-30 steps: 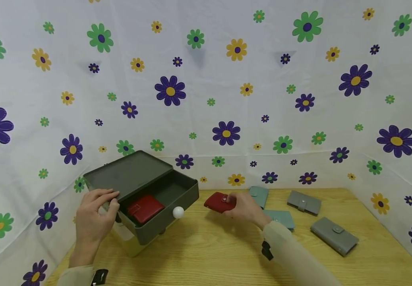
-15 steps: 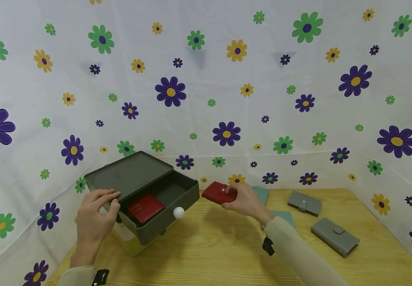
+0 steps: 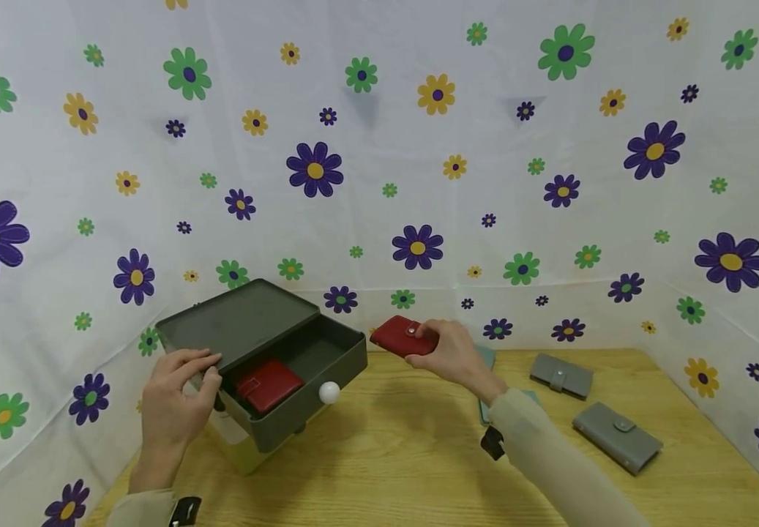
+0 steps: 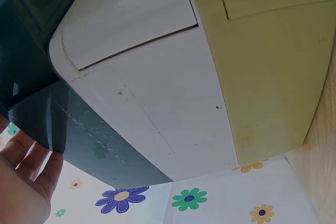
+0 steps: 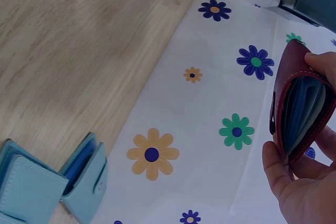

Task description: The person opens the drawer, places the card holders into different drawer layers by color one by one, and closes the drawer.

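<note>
My right hand pinches a red card holder with a snap strap and holds it up off the table. In the right wrist view, the inner sleeves of the held card holder show at its gaping edge. My left hand rests its fingers on the top corner of a small dark-topped drawer box. In the left wrist view the fingers touch the dark top part. The drawer, with a white round knob, stands pulled out. Inside its left part lies another red card holder.
Two grey card holders lie on the right of the wooden table. Two light-blue card holders lie nearer the middle, partly behind my right arm in the head view. A flowered cloth surrounds the table.
My right hand has raised the red card holder higher above the table, with a slight shift to the left. The left hand and the drawer box have stayed in place.
</note>
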A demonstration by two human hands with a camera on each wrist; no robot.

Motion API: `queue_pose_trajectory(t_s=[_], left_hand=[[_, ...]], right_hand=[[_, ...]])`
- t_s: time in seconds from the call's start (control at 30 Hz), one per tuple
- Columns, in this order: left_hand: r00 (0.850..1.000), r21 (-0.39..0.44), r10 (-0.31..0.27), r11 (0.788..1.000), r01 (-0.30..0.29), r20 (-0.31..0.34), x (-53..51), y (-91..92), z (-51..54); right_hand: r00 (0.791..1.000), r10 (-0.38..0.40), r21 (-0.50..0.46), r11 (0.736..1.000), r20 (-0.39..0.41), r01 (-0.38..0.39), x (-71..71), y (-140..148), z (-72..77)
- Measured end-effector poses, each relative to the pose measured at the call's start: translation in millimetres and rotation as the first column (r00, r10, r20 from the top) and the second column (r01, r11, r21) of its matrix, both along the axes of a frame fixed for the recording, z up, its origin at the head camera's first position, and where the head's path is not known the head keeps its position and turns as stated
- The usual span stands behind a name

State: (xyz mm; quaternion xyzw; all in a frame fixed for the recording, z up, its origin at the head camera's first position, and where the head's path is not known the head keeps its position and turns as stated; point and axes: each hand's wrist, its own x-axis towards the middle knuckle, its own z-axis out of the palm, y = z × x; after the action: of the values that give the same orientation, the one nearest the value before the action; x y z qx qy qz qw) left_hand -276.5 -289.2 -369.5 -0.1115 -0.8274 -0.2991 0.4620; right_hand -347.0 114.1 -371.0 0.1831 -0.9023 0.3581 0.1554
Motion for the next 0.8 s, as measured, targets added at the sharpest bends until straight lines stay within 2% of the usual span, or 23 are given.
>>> queue_pose_trajectory(t_s=[0.23, 0.43, 0.8], left_hand=[[1.0, -0.002, -0.003, 1.0, 0.003, -0.009, -2.3, -1.0, 2.3], [1.0, -0.002, 0.007, 1.0, -0.007, 0.008, -2.3, -0.9, 2.3], [1.0, -0.002, 0.011, 1.0, -0.011, 0.018, 0.3, -1.8, -1.3]], right_hand=[[0.999, 0.017, -0.036, 0.999, -0.037, -0.018, 3.7, -2.9, 14.4], [0.996, 0.032, -0.04, 0.999, -0.082, -0.036, 5.6, -5.9, 22.7], [0.995, 0.049, -0.041, 0.998, -0.09, -0.052, 11.3, -21.4, 39.3]])
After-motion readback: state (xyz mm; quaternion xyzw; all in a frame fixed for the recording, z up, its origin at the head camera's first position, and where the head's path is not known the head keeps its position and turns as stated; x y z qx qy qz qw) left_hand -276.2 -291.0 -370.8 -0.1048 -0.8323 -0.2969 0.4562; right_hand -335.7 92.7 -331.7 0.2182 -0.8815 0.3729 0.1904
